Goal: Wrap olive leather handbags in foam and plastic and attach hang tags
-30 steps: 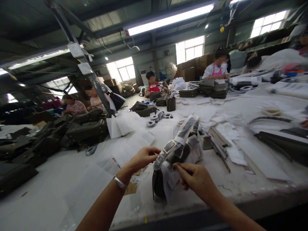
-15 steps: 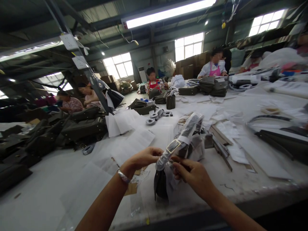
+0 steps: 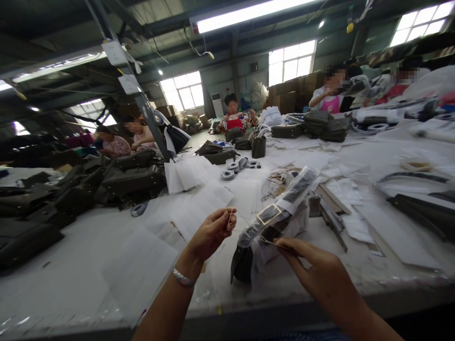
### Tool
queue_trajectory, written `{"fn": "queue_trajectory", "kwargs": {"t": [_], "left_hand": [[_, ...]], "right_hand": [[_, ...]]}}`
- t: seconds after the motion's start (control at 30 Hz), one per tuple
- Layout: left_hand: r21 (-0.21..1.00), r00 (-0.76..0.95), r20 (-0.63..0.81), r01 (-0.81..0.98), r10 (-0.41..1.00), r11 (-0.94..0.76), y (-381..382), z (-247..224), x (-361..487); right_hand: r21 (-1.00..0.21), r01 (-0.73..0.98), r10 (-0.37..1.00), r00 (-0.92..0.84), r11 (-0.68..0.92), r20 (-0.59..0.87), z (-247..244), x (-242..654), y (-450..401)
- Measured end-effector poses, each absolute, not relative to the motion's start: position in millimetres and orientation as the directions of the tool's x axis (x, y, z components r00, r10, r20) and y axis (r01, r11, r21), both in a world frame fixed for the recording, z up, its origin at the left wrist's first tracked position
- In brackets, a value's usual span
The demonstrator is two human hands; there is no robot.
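A dark handbag (image 3: pixel 242 263) stands upright on the table in front of me, seen from its narrow side. Its strap (image 3: pixel 300 189) is wrapped in clear plastic and carries a gold-rimmed buckle (image 3: pixel 269 214). To the left of the bag, my left hand (image 3: pixel 210 237) pinches a thin pale string (image 3: pixel 230 219) between thumb and fingers. My right hand (image 3: pixel 318 265), on the bag's other side, has its fingers closed on a string that runs toward the strap. Whether both hands hold one and the same string I cannot tell. A silver bracelet circles my left wrist.
Dark bags (image 3: pixel 131 182) lie piled on the left. White sheets (image 3: pixel 199 203) spread across the table, with wrapped rolls (image 3: pixel 227 175) beyond. Grey strips (image 3: pixel 332 222) lie right of the bag, near another dark bag (image 3: pixel 423 215). Several co-workers sit around the far side.
My hands have drawn apart from beside the strap: the left up and leftward, the right to the right. String now shows at both hands. The camera view has shifted slightly.
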State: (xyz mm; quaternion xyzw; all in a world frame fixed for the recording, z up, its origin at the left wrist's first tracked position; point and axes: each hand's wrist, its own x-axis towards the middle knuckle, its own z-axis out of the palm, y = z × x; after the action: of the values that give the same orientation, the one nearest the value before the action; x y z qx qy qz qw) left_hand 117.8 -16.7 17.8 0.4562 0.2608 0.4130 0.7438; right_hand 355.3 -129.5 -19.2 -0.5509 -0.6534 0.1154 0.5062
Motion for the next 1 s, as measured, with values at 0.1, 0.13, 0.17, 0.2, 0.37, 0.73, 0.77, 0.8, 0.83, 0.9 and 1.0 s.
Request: {"fn": "queue_trajectory", "kwargs": {"t": [0.1,0.13,0.17,0.2,0.37,0.73,0.77,0.8,0.83,0.9,1.0], "left_hand": [[0.89,0.528,-0.022,-0.377,0.849,0.257,-15.8,12.4,120.6],[0.895,0.539,-0.021,-0.365,0.842,0.256,-15.6,11.5,122.0],[0.906,0.553,-0.014,-0.346,0.833,0.245,-15.4,11.4,123.6],[0.921,0.571,-0.003,-0.319,0.821,0.225,-15.3,11.9,125.2],[0.99,0.638,0.063,-0.134,0.768,0.03,-15.3,20.8,128.3],[0.817,0.534,0.304,0.28,0.789,-0.504,-41.0,47.6,124.4],[0.753,0.53,0.376,0.304,0.76,-0.584,-44.3,46.6,122.1],[0.696,0.522,0.433,0.324,0.735,-0.64,-47.7,44.8,119.5],[0.656,0.498,0.476,0.347,0.725,-0.67,-51.5,42.7,116.8],[0.658,0.375,0.506,0.415,0.776,-0.629,-60.4,38.3,112.9],[0.813,0.057,0.408,0.432,0.911,-0.391,-76.4,31.5,112.4]], "right_hand": [[-0.707,0.548,0.815,0.075,0.448,0.575,-6.2,356.8,-134.4],[-0.719,0.493,0.812,0.04,0.491,0.582,-1.5,355.0,-134.2],[-0.735,0.426,0.812,0.0,0.528,0.583,2.8,352.1,-132.9],[-0.755,0.361,0.818,-0.04,0.547,0.574,6.5,348.3,-130.4],[-0.842,0.304,0.89,-0.051,0.446,0.454,15.5,324.9,-108.6],[-0.775,0.452,0.886,-0.087,0.443,0.456,31.9,308.6,-93.0],[-0.803,0.373,0.882,-0.115,0.465,0.457,34.3,309.6,-94.3],[-0.838,0.273,0.881,-0.134,0.473,0.454,36.1,310.6,-95.9],[-0.873,0.157,0.886,-0.137,0.461,0.443,37.2,311.3,-97.4],[-0.917,-0.077,0.912,-0.099,0.392,0.398,36.4,311.9,-99.8],[-0.934,-0.177,0.948,-0.021,0.309,0.318,29.1,311.8,-100.7]]}}
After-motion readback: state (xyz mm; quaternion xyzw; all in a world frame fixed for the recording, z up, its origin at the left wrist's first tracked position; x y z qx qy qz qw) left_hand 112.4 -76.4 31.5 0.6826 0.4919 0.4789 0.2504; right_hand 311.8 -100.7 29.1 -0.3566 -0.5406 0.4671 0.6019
